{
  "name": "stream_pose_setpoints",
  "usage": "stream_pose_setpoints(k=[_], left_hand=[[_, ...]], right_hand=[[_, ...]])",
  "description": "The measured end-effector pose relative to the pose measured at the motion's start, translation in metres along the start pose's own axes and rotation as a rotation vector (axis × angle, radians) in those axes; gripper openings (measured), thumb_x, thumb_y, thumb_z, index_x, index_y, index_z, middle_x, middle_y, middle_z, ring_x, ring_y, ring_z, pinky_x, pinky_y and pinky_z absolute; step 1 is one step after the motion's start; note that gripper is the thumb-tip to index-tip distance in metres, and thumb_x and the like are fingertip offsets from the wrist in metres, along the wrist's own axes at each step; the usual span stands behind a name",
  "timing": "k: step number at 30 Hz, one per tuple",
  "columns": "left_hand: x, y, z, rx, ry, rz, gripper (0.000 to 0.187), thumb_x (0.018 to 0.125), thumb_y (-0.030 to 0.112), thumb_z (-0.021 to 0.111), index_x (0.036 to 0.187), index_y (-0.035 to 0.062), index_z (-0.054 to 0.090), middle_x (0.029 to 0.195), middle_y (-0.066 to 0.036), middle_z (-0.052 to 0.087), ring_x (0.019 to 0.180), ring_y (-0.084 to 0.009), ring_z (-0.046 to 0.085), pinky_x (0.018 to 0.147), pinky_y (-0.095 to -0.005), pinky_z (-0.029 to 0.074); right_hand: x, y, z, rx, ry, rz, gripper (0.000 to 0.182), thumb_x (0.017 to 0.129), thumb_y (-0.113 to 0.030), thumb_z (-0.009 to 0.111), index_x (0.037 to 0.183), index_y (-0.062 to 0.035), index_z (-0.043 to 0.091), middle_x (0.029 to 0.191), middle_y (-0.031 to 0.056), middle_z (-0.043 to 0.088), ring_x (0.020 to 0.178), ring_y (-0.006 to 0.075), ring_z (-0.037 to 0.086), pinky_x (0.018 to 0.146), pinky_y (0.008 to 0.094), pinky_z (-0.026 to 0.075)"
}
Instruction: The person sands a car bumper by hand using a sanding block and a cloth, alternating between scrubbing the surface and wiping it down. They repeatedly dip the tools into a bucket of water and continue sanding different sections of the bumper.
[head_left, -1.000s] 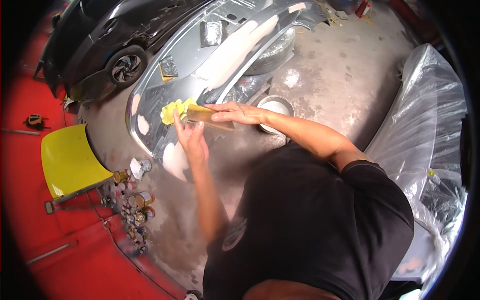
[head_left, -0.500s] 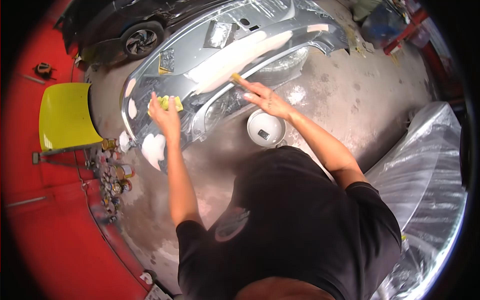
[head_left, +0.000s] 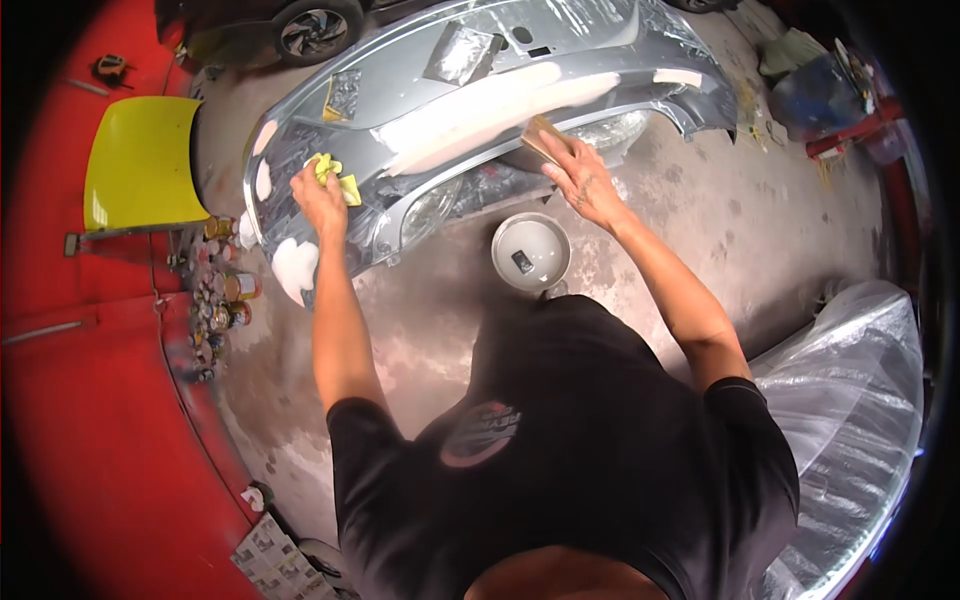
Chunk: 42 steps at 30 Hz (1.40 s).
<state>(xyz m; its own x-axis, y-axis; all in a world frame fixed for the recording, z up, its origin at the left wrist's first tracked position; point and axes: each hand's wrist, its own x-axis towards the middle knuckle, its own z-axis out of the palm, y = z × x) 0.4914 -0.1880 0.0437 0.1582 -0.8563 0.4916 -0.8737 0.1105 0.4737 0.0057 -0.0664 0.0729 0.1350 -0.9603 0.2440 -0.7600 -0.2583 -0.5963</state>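
Note:
A grey bumper [head_left: 330, 85] with pale filler patches [head_left: 470, 110] curves across the upper middle. My left hand [head_left: 318, 200] is closed on a crumpled yellow cloth [head_left: 328, 170] over the bumper's left part. My right hand [head_left: 583, 180] grips a flat brownish sanding block [head_left: 545, 140] near the bumper's lower edge, right of the long filler patch. Whether the block touches the surface cannot be made out. Below the bumper, between my arms, is a round white bucket [head_left: 545, 245] with a small dark piece inside.
A yellow-green panel [head_left: 143, 165] lies at the left on the red area [head_left: 90, 400]. Several cans [head_left: 240, 287] stand beside it. Plastic sheeting [head_left: 850, 400] covers something at the right. A dark car wheel [head_left: 318, 33] shows at the top.
My right hand has moved right with the block, which now shows its broad face. My left hand has closed around the cloth, which is more bunched. The view has shifted a little.

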Motion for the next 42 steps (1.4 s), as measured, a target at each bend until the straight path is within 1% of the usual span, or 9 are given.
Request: stream_pose_setpoints(k=[7,14,27,30,34,39,40,41,42], left_hand=[[0.025,0.012,0.023,-0.013,-0.099,-0.088,0.062,0.096,0.049,0.073,0.146,0.0145,0.063,0.155,-0.025,0.048,0.143,-0.0457,0.046,0.116,-0.0579,0.038],[0.002,0.019,0.032,0.105,-0.107,-0.207,0.061,0.103,0.053,0.063,0.155,0.0236,0.053,0.169,-0.017,0.032,0.156,-0.0515,0.026,0.121,-0.0738,0.022],[0.001,0.005,0.052,0.096,0.041,-0.255,0.062,0.101,0.038,0.068,0.157,0.0216,0.05,0.167,-0.021,0.033,0.155,-0.045,0.031,0.126,-0.0629,0.024],[0.005,-0.003,0.053,0.057,0.013,-0.248,0.063,0.1,0.036,0.069,0.157,0.0205,0.05,0.166,-0.022,0.036,0.155,-0.0439,0.031,0.127,-0.0582,0.025],[0.004,-0.017,0.053,0.013,-0.021,-0.195,0.063,0.098,0.035,0.072,0.154,0.0132,0.053,0.163,-0.028,0.039,0.153,-0.0448,0.035,0.128,-0.0521,0.027],[0.009,-0.013,0.051,-0.018,-0.03,-0.278,0.064,0.097,0.036,0.073,0.154,0.0142,0.054,0.166,-0.028,0.036,0.156,-0.0429,0.033,0.128,-0.0525,0.025],[0.007,-0.012,0.05,-0.019,-0.017,-0.294,0.064,0.097,0.036,0.073,0.154,0.0142,0.054,0.166,-0.028,0.036,0.156,-0.0429,0.033,0.128,-0.0525,0.025],[0.006,-0.006,0.052,0.005,0.003,-0.314,0.064,0.098,0.037,0.072,0.154,0.0158,0.054,0.167,-0.027,0.035,0.157,-0.0419,0.032,0.128,-0.0548,0.023],[0.004,-0.001,0.053,0.027,0.018,-0.333,0.063,0.098,0.038,0.072,0.155,0.0175,0.053,0.168,-0.026,0.034,0.158,-0.0408,0.031,0.128,-0.0571,0.021]], right_hand=[[0.051,-0.003,-0.018,-0.397,0.039,-0.21,0.058,0.102,-0.032,0.069,0.158,-0.0259,0.055,0.147,0.0249,0.05,0.132,0.045,0.051,0.116,0.0538,0.04],[0.107,0.019,-0.009,-0.551,-0.024,-0.386,0.062,0.096,-0.027,0.076,0.155,-0.0312,0.057,0.152,0.021,0.048,0.133,0.0434,0.05,0.118,0.0557,0.04],[0.171,0.121,-0.053,-0.444,-0.197,-0.717,0.058,0.101,-0.029,0.069,0.158,-0.0354,0.055,0.16,0.0219,0.044,0.138,0.0452,0.049,0.121,0.0555,0.041],[0.184,0.061,-0.003,-0.447,-0.325,-0.597,0.059,0.101,-0.023,0.068,0.157,-0.033,0.056,0.161,0.025,0.043,0.135,0.0466,0.049,0.119,0.0563,0.043],[0.208,-0.025,0.106,-0.262,-0.164,-0.844,0.062,0.093,-0.011,0.072,0.152,-0.0298,0.063,0.156,0.0264,0.049,0.137,0.0447,0.048,0.117,0.0549,0.044],[0.216,0.041,0.07,-0.158,-0.251,-0.976,0.06,0.1,-0.018,0.068,0.157,-0.0313,0.058,0.158,0.0238,0.048,0.143,0.0423,0.046,0.12,0.0552,0.039],[0.206,0.062,0.036,0.304,-0.38,-0.376,0.059,0.095,-0.02,0.072,0.153,-0.0296,0.061,0.158,0.0189,0.047,0.146,0.0429,0.041,0.123,0.0545,0.037],[0.207,0.09,-0.005,-0.341,-0.325,-0.724,0.061,0.093,-0.019,0.076,0.152,-0.03,0.062,0.156,0.0221,0.049,0.145,0.0428,0.043,0.12,0.0551,0.04],[0.204,0.125,-0.029,-0.375,-0.261,-0.708,0.063,0.093,-0.019,0.078,0.153,-0.0309,0.062,0.153,0.0264,0.05,0.143,0.0442,0.046,0.119,0.0564,0.042]])
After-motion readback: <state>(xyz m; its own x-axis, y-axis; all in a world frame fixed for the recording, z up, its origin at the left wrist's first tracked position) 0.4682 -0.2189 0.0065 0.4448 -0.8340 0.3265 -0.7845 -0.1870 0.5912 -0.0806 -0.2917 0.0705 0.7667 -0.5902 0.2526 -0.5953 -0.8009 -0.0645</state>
